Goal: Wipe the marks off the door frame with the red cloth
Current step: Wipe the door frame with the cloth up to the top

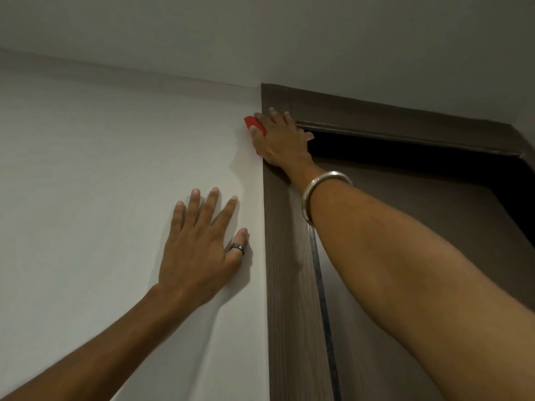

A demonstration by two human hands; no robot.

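Observation:
My right hand (pixel 279 140) presses the red cloth (pixel 254 124) flat against the upper left corner of the dark brown door frame (pixel 285 285). Most of the cloth is hidden under the palm; a red edge sticks out to the left over the wall. A silver bangle sits on that wrist. My left hand (pixel 199 250), with a dark ring on one finger, lies flat with fingers spread on the white wall (pixel 101 169), just left of the frame's upright and below the cloth. It holds nothing.
The frame's top piece (pixel 405 125) runs to the right, close under the ceiling (pixel 289 33). Behind it is a dark opening (pixel 390 151) and the brown door leaf (pixel 434 204). A metal strip (pixel 321 299) runs down the inner edge of the upright.

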